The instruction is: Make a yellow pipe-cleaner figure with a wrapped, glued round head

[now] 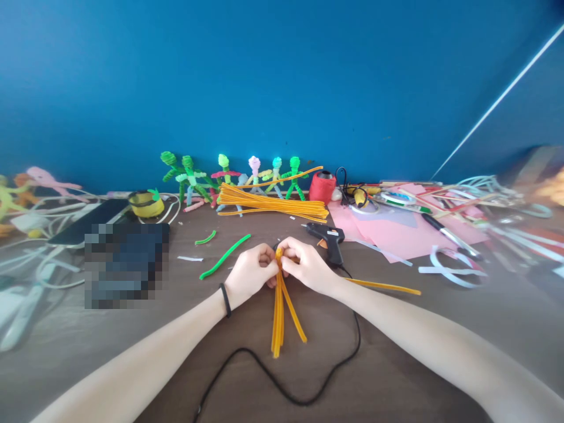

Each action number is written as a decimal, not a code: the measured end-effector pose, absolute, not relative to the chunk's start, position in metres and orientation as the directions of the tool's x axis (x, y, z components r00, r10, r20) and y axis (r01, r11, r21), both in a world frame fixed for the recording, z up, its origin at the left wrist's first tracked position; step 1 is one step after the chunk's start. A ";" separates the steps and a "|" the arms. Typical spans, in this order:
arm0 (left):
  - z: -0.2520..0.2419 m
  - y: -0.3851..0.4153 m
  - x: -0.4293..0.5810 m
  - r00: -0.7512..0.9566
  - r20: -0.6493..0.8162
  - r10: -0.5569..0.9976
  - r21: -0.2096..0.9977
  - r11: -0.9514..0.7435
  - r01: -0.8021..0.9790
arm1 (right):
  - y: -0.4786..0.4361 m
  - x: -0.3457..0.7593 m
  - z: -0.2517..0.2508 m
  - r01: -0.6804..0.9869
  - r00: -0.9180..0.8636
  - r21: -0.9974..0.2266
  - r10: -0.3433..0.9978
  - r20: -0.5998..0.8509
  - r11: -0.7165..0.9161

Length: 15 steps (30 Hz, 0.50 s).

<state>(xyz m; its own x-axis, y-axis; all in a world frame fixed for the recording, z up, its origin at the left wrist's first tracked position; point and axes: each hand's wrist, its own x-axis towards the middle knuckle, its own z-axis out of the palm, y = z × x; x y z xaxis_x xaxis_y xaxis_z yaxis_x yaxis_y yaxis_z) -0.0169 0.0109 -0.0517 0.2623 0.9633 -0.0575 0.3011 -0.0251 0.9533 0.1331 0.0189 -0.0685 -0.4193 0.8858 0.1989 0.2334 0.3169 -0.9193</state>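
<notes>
The left hand (249, 273) and the right hand (308, 265) both pinch tight on the top of the orange fuzzy sticks (279, 317) over the table (247, 323), keeping the tops bunched while the ends fan out

Left hand (249, 271) and right hand (308, 264) pinch the top of an orange pipe cleaner bundle (281, 311), ends pointing toward the camera on the brown worktop (396, 352). Black glue gun (328, 238) just behind right hand. Green pipe cleaner (224, 257) left of the hands. Pipe cleaner figures (229, 173) stand by the blue wall.
</notes>
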 end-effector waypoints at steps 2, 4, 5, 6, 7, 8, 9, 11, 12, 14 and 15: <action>-0.051 0.011 -0.017 0.259 -0.058 0.964 0.954 -0.024 0.300 | 0.019 0.133 -0.068 0.221 -0.407 -0.925 0.891 0.201 0.310; -0.051 0.011 -0.017 0.257 -0.052 0.965 0.955 -0.027 0.296 | 0.018 0.133 -0.067 0.217 -0.400 -0.926 0.893 0.205 0.309; -0.052 0.011 -0.017 0.256 -0.047 0.966 0.955 -0.032 0.296 | 0.018 0.133 -0.067 0.217 -0.398 -0.924 0.893 0.209 0.313; -0.053 0.011 -0.017 0.253 -0.043 0.966 0.953 -0.036 0.300 | 0.018 0.133 -0.067 0.218 -0.399 -0.922 0.891 0.215 0.320; -0.054 0.011 -0.017 0.249 -0.039 0.968 0.950 -0.041 0.309 | 0.018 0.133 -0.067 0.222 -0.402 -0.919 0.889 0.219 0.327; -0.055 0.011 -0.016 0.244 -0.038 0.969 0.945 -0.045 0.325 | 0.017 0.133 -0.067 0.226 -0.406 -0.915 0.886 0.222 0.333; -0.056 0.012 -0.016 0.238 -0.037 0.971 0.937 -0.049 0.346 | 0.017 0.133 -0.067 0.235 -0.412 -0.911 0.884 0.223 0.339; -0.056 0.011 -0.016 0.223 -0.039 0.974 0.917 -0.054 0.396 | 0.017 0.133 -0.067 0.265 -0.416 -0.896 0.880 0.228 0.357; -0.056 0.011 -0.016 0.215 -0.040 0.976 0.908 -0.054 0.416 | 0.017 0.133 -0.068 0.283 -0.418 -0.885 0.878 0.233 0.370; -0.055 0.010 -0.015 0.205 -0.046 0.978 0.897 -0.050 0.438 | 0.017 0.132 -0.068 0.314 -0.423 -0.865 0.873 0.243 0.392; -0.054 0.009 -0.014 0.202 -0.049 0.978 0.898 -0.046 0.439 | 0.017 0.132 -0.068 0.321 -0.425 -0.860 0.872 0.242 0.396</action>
